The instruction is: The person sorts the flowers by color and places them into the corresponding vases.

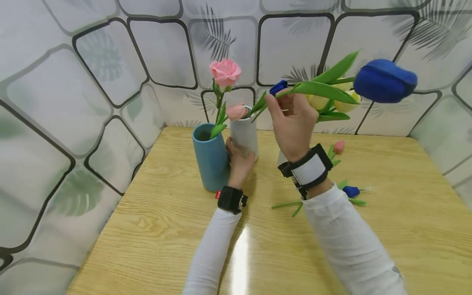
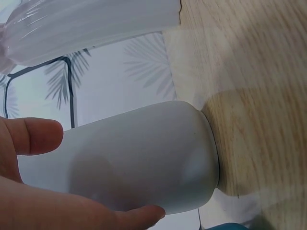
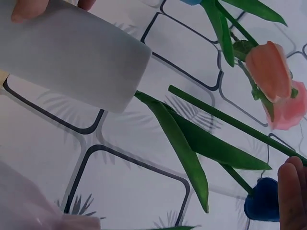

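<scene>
My left hand (image 1: 240,164) grips the white vase (image 1: 246,137), which stands on the table; thumb and fingers lie around its side in the left wrist view. A peach tulip (image 1: 237,112) shows at this vase's rim. Raised to the right of the vase, my right hand (image 1: 295,123) pinches the stem of a large blue tulip (image 1: 385,80), its bloom pointing right and its stem end slanting down toward the vase mouth. A second blue flower (image 3: 261,201) with green leaves rises from the white vase, partly hidden by my right fingers.
A blue vase (image 1: 212,164) holding a pink rose (image 1: 225,73) stands left of the white one. Yellow tulips (image 1: 346,102) appear behind my right hand, near a pale translucent vase (image 2: 96,31). A pink tulip (image 1: 339,146) and a blue flower (image 1: 351,191) lie on the table at right.
</scene>
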A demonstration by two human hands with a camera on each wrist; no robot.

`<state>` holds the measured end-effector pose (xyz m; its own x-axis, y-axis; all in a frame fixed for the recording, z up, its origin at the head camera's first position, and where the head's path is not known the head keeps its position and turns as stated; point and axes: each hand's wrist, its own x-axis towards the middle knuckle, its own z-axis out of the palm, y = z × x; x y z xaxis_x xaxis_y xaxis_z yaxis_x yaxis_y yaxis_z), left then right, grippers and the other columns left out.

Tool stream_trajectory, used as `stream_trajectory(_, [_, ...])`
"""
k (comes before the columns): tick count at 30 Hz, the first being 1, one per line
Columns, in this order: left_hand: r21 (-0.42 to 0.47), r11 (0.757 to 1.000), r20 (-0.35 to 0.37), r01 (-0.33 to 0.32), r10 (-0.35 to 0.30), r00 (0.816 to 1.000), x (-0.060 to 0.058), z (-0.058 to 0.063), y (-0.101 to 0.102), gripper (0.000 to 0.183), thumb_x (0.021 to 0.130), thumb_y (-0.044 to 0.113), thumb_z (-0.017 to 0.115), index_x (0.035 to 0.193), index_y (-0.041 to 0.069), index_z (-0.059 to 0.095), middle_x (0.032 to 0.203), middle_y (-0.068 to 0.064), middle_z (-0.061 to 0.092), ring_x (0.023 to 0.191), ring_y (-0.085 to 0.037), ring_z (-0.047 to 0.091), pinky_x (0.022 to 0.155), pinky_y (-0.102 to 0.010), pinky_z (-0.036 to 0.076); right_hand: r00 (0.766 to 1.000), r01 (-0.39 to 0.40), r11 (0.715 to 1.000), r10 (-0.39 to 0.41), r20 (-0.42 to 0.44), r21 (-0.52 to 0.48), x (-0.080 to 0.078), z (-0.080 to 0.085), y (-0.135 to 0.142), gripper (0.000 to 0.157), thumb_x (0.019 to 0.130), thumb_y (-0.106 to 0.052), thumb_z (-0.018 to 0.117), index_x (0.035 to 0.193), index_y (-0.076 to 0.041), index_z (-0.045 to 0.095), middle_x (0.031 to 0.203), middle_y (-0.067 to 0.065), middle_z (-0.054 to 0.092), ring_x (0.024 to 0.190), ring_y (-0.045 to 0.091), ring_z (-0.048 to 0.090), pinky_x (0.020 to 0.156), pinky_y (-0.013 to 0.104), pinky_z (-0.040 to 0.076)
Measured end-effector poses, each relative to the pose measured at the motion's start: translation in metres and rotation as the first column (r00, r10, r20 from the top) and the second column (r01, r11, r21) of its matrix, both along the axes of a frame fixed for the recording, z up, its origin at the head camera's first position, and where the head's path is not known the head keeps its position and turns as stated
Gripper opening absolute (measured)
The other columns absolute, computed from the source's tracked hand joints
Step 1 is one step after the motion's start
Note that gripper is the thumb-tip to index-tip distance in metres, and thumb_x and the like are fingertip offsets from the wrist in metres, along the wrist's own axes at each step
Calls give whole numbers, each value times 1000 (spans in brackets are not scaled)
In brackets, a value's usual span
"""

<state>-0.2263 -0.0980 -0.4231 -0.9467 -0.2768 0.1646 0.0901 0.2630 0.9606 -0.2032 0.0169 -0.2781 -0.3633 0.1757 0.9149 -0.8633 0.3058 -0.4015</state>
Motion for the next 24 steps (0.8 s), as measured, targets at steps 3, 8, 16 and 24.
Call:
stream_trajectory(3, [-7, 1000, -2, -6, 5, 1000, -1, -1, 0, 81, 78, 2, 51, 141, 3, 0, 142, -29, 10, 128, -34, 18, 105, -50, 26, 999, -5, 1000, 4, 32, 27, -12, 2, -13, 21, 85, -16, 65, 86, 4, 61, 72, 14, 66, 65, 11, 60, 57, 28, 52])
stream_trajectory(8, [-19, 1000, -13, -16, 15, 1000, -3, -3, 0, 80, 77, 2, 51, 141, 2, 2, 143, -28, 10, 128, -34, 17, 105, -49, 27, 993, 79, 987, -90, 72, 138, -28, -6, -26, 22, 86, -21, 64, 84, 1, 62, 73, 15, 66, 65, 14, 61, 58, 36, 54])
stream_trajectory(16, [-7, 1000, -61, 22, -23, 998, -1, -5, -1, 81, 78, 1, 51, 140, 0, 0, 143, -28, 6, 128, -34, 16, 103, -50, 29, 986, 117, 956, -144, 83, 268, -48, -36, -32, 20, 88, -16, 62, 81, 2, 67, 67, 16, 64, 59, 20, 54, 53, 38, 47])
stream_trajectory(24, [-58, 998, -64, 20, -23, 998, 0, -4, -2, 81, 78, 0, 53, 140, -2, 0, 141, -31, 8, 128, -37, 15, 104, -52, 27, 907, 94, 840, -293, 301, 534, -57, -43, -35, 32, 95, -18, 49, 69, -2, 57, 67, 15, 58, 63, 28, 52, 57, 45, 43])
